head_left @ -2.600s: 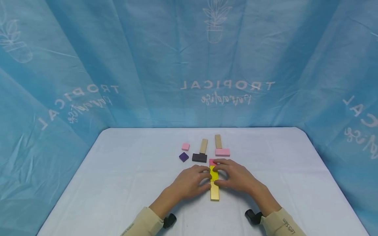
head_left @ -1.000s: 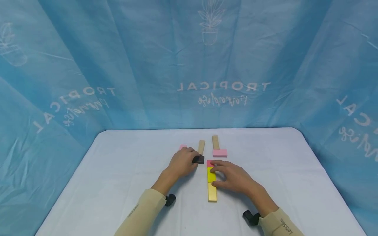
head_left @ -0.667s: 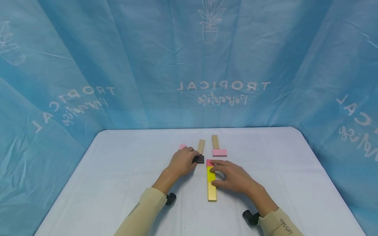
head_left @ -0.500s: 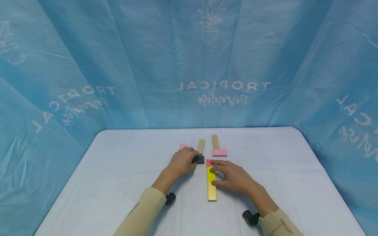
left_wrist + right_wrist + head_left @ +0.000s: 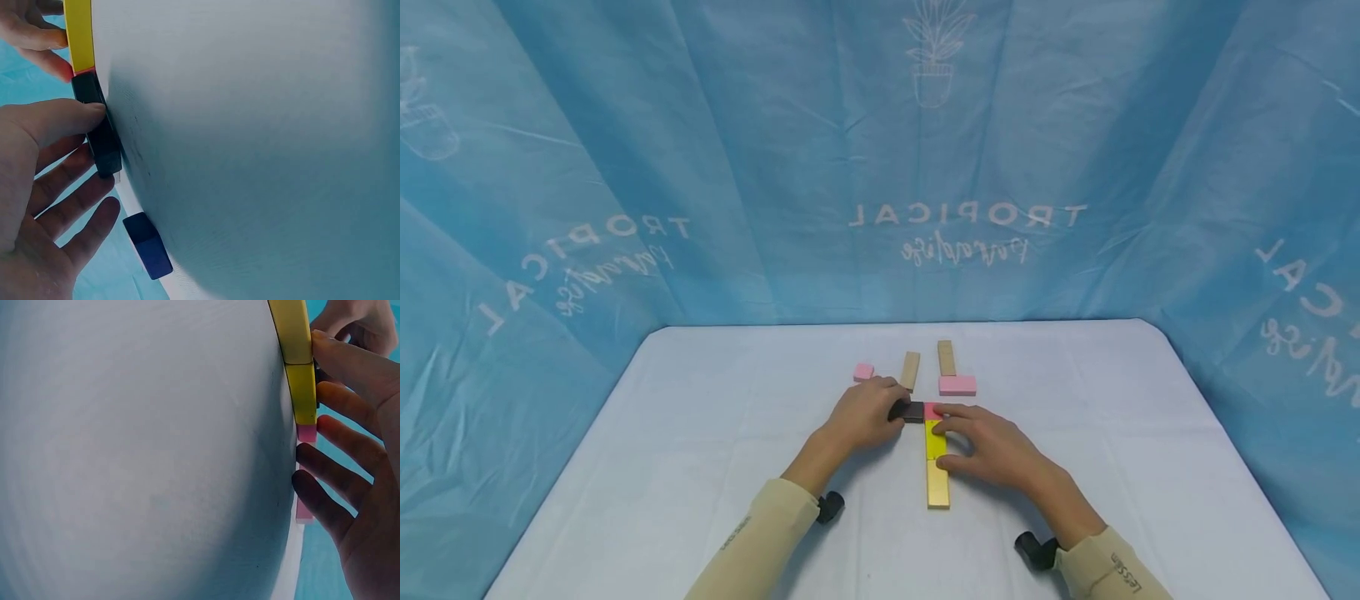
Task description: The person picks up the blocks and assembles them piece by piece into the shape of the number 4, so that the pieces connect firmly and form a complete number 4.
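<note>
My left hand (image 5: 859,417) pinches a black block (image 5: 914,412), with the thumb on its near side in the left wrist view. The block's right end meets a deep-pink block (image 5: 930,410). That pink block heads a straight column on the white cloth, above a bright yellow block (image 5: 934,450) and a gold block (image 5: 937,487). Along the column's right side, my right hand (image 5: 996,447) rests its spread fingertips and thumb. A purple block (image 5: 148,245) lies beyond the left little finger; my left hand hides it in the head view.
Farther back lie a small pink block (image 5: 863,372), a tilted plain wooden block (image 5: 911,372), and another wooden block (image 5: 946,358) with a long pink block (image 5: 957,385) at its near end. A blue printed curtain (image 5: 820,167) surrounds the white-covered table (image 5: 700,450).
My left hand left the column, took hold of the black block and slid it right and nearer, away from the tilted wooden block and against the deep-pink one. The right hand stayed at the column.
</note>
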